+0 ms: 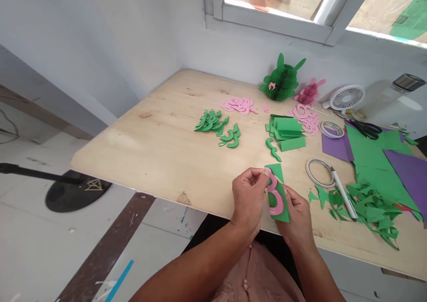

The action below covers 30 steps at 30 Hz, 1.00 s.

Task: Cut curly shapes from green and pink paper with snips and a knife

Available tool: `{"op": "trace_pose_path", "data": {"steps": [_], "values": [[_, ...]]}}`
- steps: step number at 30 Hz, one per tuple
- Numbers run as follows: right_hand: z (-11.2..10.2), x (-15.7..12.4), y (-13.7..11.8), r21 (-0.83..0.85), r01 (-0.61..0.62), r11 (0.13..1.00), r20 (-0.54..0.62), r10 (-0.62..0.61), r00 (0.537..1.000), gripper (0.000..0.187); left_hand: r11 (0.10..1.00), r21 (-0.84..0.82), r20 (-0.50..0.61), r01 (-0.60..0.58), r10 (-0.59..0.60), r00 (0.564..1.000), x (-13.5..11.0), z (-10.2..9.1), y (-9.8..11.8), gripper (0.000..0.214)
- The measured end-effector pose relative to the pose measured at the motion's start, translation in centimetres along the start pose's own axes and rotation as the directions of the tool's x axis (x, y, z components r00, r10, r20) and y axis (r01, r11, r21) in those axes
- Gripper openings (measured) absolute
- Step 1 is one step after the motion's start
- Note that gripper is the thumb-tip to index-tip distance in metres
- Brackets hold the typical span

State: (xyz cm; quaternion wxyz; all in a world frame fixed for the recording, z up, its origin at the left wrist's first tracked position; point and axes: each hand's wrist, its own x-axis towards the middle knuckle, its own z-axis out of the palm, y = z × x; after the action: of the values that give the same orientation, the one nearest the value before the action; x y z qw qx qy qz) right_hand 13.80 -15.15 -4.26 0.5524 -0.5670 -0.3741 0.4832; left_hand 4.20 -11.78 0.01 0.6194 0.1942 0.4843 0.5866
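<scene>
Near the table's front edge, my left hand (249,196) pinches the top of a pink paper cutout (279,200) with a curvy outline. The cutout lies against a folded green paper strip (284,213). My right hand (298,213) is closed on the strip's right side, its fingers partly behind the paper. Just beyond the hands is a curvy green cutout (273,150), with a stack of green paper pieces (287,130) behind it. Green cutouts (210,121) lie in a pile farther left, and more green cutouts (231,136) sit beside them.
Pink cutouts (239,105) lie toward the back. Green (282,82) and pink (308,93) paper figures stand by the wall near a white fan (347,97). On the right are black scissors (367,128), a tape roll (318,173), a white pen (343,193) and green scraps (376,213).
</scene>
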Motion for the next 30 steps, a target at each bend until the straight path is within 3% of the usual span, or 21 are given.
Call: {"op": "trace_pose_path", "data": {"steps": [30], "values": [[-0.21,0.14,0.52,0.048,0.024,0.999,0.004,-0.024,1.0,0.024,1.0,-0.013,-0.004,0.011,-0.011,1.0,-0.04,0.55,-0.43,0.012]]}}
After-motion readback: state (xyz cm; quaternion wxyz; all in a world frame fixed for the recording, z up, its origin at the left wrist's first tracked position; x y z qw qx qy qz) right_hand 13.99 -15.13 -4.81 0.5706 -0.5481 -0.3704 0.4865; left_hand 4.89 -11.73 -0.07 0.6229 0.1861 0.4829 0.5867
